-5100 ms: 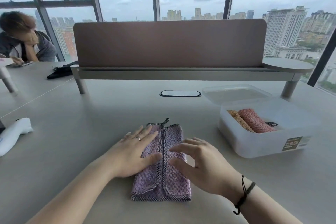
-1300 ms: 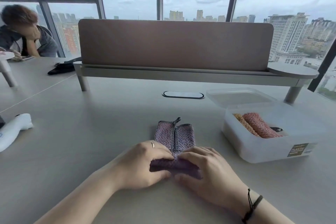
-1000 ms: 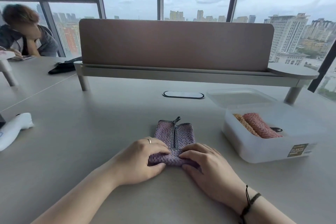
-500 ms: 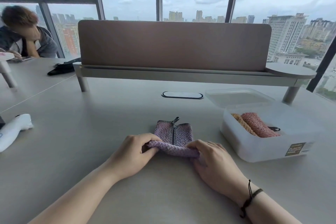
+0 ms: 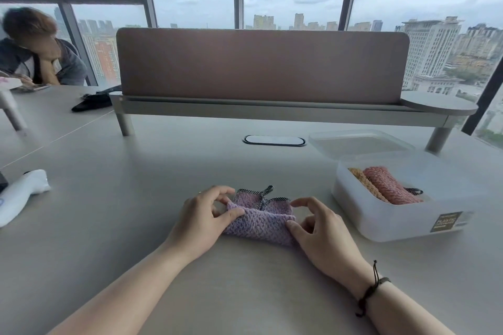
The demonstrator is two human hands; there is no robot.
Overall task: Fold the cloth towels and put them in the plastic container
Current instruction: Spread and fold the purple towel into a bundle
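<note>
Purple towel (image 5: 260, 221) lies at centre frame on the surface (image 5: 109, 226), near edge rolled up toward the far edge. Left hand (image 5: 202, 216) and right hand (image 5: 319, 228) each pinch one end of the fold w/ thumb + fingers, prob. to keep it even. Container (image 5: 402, 221), right of frame, sits open near the towel w/ two towels (image 5: 386, 185) inside; lid (image 5: 359, 141) behind it.

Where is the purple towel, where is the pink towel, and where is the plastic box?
purple towel (image 5: 258, 223), head view, on its rolled front part.
pink towel (image 5: 389, 185), head view, on its top.
plastic box (image 5: 394, 223), head view, on its front wall.
</note>
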